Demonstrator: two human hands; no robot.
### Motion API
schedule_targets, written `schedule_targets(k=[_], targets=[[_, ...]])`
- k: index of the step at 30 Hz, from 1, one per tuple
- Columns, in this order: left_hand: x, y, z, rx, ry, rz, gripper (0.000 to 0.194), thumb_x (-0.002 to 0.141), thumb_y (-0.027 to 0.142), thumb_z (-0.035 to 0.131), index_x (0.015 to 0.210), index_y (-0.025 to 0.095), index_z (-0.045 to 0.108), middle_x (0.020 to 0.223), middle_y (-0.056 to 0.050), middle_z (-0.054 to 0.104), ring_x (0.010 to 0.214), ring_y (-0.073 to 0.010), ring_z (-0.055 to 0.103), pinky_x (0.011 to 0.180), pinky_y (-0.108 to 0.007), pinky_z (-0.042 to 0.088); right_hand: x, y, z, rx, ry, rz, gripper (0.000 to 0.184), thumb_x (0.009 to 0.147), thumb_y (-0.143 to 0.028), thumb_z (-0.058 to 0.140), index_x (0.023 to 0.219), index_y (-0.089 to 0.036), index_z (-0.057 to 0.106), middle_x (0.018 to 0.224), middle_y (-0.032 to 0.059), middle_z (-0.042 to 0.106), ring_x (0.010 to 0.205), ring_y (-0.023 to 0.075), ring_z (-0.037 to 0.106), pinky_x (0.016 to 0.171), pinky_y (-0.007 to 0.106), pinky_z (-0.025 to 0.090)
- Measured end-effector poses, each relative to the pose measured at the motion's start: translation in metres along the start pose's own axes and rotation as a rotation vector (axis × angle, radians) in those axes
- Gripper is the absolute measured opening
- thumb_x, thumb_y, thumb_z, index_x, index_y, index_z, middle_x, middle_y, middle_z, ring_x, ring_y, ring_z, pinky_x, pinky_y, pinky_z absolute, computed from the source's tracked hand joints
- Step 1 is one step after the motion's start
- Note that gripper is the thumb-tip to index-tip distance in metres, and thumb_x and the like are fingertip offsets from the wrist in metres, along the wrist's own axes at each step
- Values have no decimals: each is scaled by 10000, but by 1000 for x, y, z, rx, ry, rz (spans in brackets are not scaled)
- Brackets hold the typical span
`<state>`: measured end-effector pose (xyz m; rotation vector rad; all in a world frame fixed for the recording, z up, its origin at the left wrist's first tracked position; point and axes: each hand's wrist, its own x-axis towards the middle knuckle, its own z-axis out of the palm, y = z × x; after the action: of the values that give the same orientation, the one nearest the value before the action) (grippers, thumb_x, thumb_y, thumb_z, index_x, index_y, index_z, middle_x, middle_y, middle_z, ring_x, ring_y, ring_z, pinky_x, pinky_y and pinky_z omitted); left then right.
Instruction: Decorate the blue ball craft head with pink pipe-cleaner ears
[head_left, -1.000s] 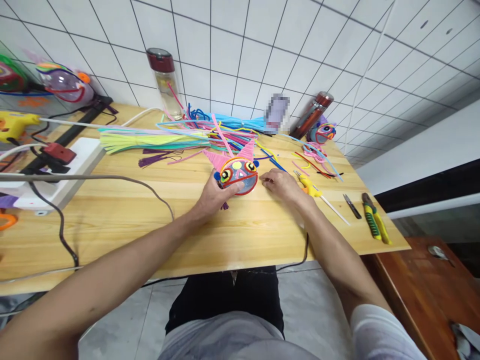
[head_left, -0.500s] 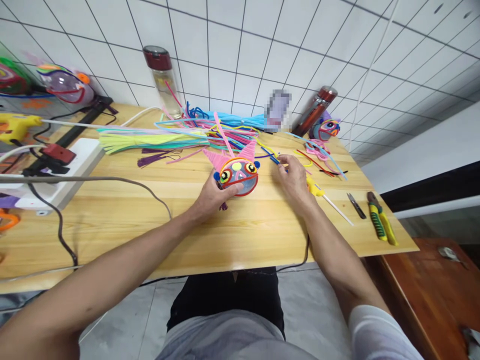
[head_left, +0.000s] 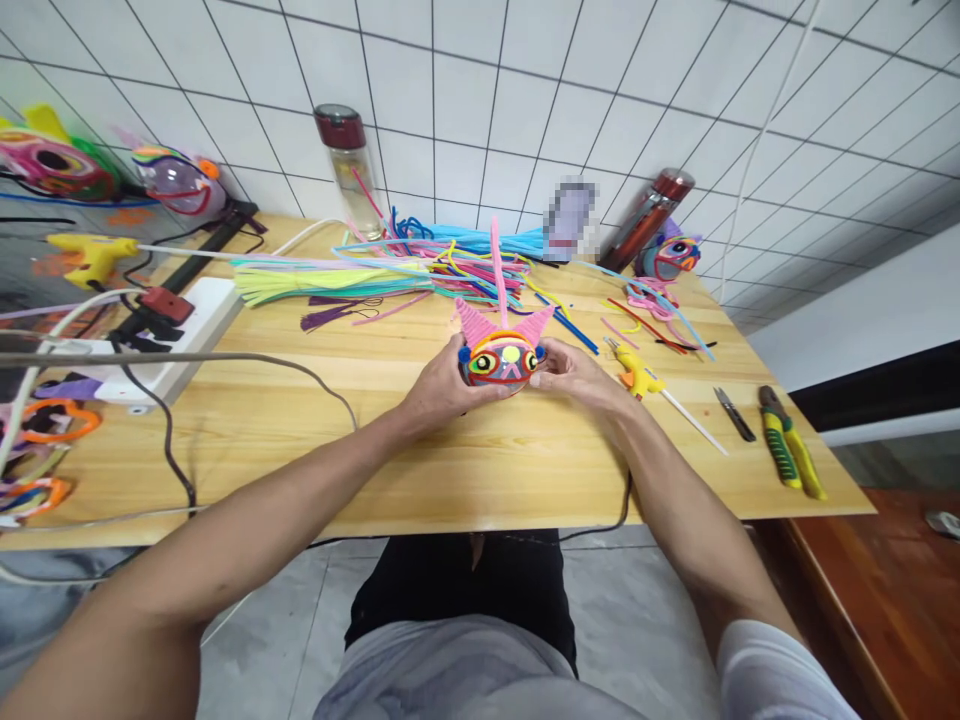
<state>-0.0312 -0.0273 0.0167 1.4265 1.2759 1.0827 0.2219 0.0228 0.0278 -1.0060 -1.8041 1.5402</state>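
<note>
Between my hands is an animal-face ornament [head_left: 501, 368], a clear rounded body trimmed with chenille stems. It has pink pointed ears, ringed yellow eyes, small blue pompoms at both sides and a tall pink stem rising from its top. My left hand [head_left: 444, 385] grips it from the left, thumb along the lower front. At its right edge, beside the blue pompom, my right hand [head_left: 571, 372] has its fingers closed, the thumb against the front. The far fingertips are hidden. Blue chenille stems [head_left: 571, 328] lie on the table just beyond my right hand.
Chenille stem bundles [head_left: 330, 280], a purple tassel [head_left: 334, 313] and a bottle [head_left: 349, 175] stand or lie behind. To the right are a yellow glue gun [head_left: 636, 368], snips [head_left: 733, 414] and pliers [head_left: 789, 440]. A power strip [head_left: 199, 325] with cables lies left; another glue gun [head_left: 94, 260] is beyond.
My right hand has left the blue chenille stems and come left onto the ornament's side. The ornament has turned more upright and faces me. The whole view has shifted slightly.
</note>
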Motion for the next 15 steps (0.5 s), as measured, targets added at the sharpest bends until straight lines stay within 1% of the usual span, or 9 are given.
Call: schedule_targets(k=[2, 5, 7, 9, 11, 12, 13, 15], targets=[[1, 0, 0, 16, 16, 24, 796, 556, 474, 1044, 1163, 219, 596, 1060, -52, 735, 994, -248, 727, 730, -281, 609, 0, -1, -3, -5, -30, 0, 739, 717, -703, 921, 1280, -273, 709, 1248, 42, 806, 1134, 313, 765, 1029, 461, 619], [2, -1, 0, -33, -9, 22, 793, 562, 464, 1038, 1177, 212, 606, 1031, -57, 726, 916, -230, 721, 635, -257, 590, -1, -3, -11, -65, -73, 25, 761, 735, -692, 911, 1331, -264, 707, 1311, 58, 795, 1138, 316, 771, 1068, 490, 600], [2, 0, 0, -49, -43, 3, 800, 577, 459, 1031, 1200, 205, 600, 1011, -53, 721, 823, -200, 699, 535, -222, 543, -2, -9, -18, -153, -60, 42, 766, 745, -684, 906, 1357, -266, 715, 1411, 74, 759, 1231, 335, 742, 1116, 516, 572], [3, 0, -2, -50, -71, -22, 803, 601, 470, 1019, 1224, 201, 590, 999, -45, 714, 731, -165, 660, 458, -197, 490, -2, -18, -22, -242, 19, 40, 769, 727, -680, 919, 1357, -280, 733, 1508, 78, 708, 1397, 370, 652, 1203, 555, 505], [4, 0, -3, -63, -81, -26, 797, 631, 491, 1003, 1246, 200, 586, 1030, -48, 716, 704, -147, 645, 437, -186, 473, -1, -29, -21, -287, 92, 26, 783, 696, -679, 941, 1350, -295, 746, 1555, 75, 678, 1508, 385, 559, 1282, 579, 416], [4, 0, -4, -76, -80, -19, 794, 643, 499, 996, 1254, 200, 586, 1058, -54, 719, 714, -146, 650, 441, -183, 475, 0, -34, -20, -286, 93, 14, 792, 688, -686, 945, 1350, -298, 748, 1559, 75, 675, 1525, 383, 542, 1304, 579, 386], [4, 0, -4, -88, -76, -12, 791, 653, 505, 989, 1262, 201, 586, 1083, -58, 721, 729, -148, 658, 449, -182, 478, 2, -37, -17, -270, 72, -2, 799, 692, -696, 941, 1355, -296, 745, 1560, 76, 674, 1527, 376, 542, 1315, 569, 373], [4, -1, -4, -103, -63, -5, 784, 659, 505, 982, 1266, 203, 587, 1101, -57, 721, 747, -150, 664, 472, -186, 490, 7, -39, -9, -203, 7, -46, 816, 712, -720, 921, 1376, -287, 727, 1565, 79, 668, 1511, 352, 561, 1310, 533, 393]])
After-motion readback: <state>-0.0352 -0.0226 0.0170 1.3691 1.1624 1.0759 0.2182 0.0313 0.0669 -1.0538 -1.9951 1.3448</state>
